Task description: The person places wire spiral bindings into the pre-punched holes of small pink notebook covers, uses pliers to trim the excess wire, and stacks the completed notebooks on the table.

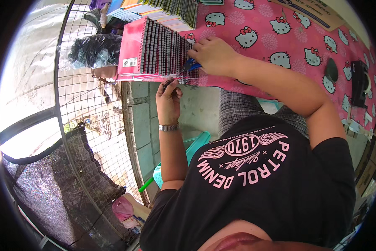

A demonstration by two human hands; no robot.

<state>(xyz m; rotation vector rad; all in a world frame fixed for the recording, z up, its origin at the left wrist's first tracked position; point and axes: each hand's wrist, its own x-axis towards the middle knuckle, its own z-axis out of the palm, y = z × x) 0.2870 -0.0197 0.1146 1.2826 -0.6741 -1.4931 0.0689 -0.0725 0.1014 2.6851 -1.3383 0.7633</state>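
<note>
Notebooks with pink covers and black spiral wire bindings [154, 52] lie fanned in an overlapping stack at the near edge of the desk under its pink cartoon-cat cloth [280, 42], their bound spines running from the near edge away toward the far side, covers facing left. Right hand [213, 54] rests on the bindings at the stack's right end, fingers curled over a small blue tool [192, 65]. Left hand [168, 100], a metal wristwatch [168, 127] at the wrist, pinches something small and dark just below the stack's near edge.
</note>
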